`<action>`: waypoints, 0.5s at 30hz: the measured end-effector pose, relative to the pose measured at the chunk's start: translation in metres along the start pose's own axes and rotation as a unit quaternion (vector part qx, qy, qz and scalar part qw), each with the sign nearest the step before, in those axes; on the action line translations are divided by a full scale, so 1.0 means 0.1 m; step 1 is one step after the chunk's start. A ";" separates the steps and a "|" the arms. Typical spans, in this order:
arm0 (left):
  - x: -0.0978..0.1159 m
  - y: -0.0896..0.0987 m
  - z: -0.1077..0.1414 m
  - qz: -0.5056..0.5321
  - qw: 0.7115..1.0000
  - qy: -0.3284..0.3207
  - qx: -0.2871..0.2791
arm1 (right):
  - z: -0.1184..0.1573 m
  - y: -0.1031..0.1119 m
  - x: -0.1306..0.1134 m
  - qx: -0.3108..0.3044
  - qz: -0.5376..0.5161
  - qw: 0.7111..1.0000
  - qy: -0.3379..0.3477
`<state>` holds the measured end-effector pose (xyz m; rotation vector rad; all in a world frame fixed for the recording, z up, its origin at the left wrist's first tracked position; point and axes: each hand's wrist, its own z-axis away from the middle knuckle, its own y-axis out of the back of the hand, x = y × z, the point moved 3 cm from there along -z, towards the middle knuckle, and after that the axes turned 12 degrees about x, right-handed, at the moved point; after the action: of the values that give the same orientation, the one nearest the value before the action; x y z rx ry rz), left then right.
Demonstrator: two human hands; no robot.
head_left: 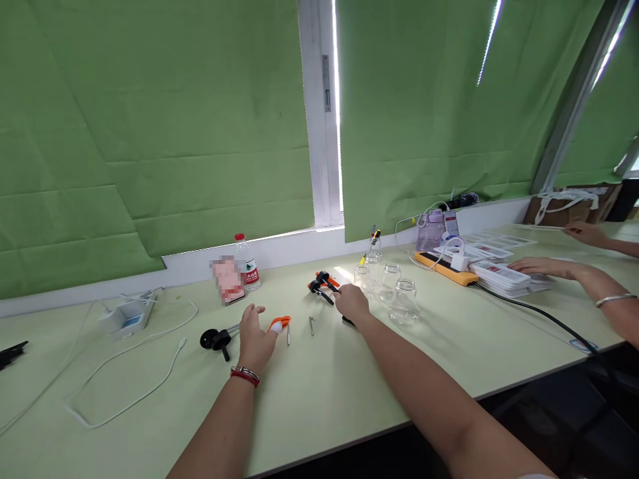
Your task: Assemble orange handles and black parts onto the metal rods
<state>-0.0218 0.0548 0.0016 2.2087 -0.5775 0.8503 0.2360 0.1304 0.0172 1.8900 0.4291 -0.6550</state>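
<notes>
My left hand point(254, 340) is over the table with its fingers apart and its thumb by an orange piece point(282, 321) with a white part. Just left of that hand lies a black part with round discs and a metal rod point(217, 340). Farther right, my right hand point(352, 305) is closed at the end of a black crank-like part point(328, 285), its fingertips partly hidden. Orange shows behind that part, and a similar black part point(319, 293) lies beside it. Two small metal pieces, a pin point(288, 334) and a thin fitting point(312, 326), lie between my hands.
Several clear glass jars point(405, 303) stand right of my right hand. A water bottle point(251, 266) and a phone point(228, 279) are at the back. White cables point(150, 384) run across the left; an orange power strip point(445, 268) is at right, near another person's hand point(546, 267).
</notes>
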 end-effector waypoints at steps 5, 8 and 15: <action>-0.11 -0.04 -0.02 -0.045 0.999 0.025 0.008 | -0.10 -0.01 -0.08 -0.005 0.091 0.996 0.004; -0.16 -0.06 -0.03 -0.059 0.998 0.017 0.014 | -0.11 -0.04 -0.10 -0.015 0.116 0.993 0.004; -0.16 -0.03 -0.08 -0.130 0.991 0.000 0.024 | -0.11 -0.12 -0.06 -0.036 0.169 0.985 0.001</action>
<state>-0.0341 0.0648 -0.0071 2.2651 -0.2625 0.7322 0.2272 0.1455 0.0156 1.8379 0.1236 -0.4047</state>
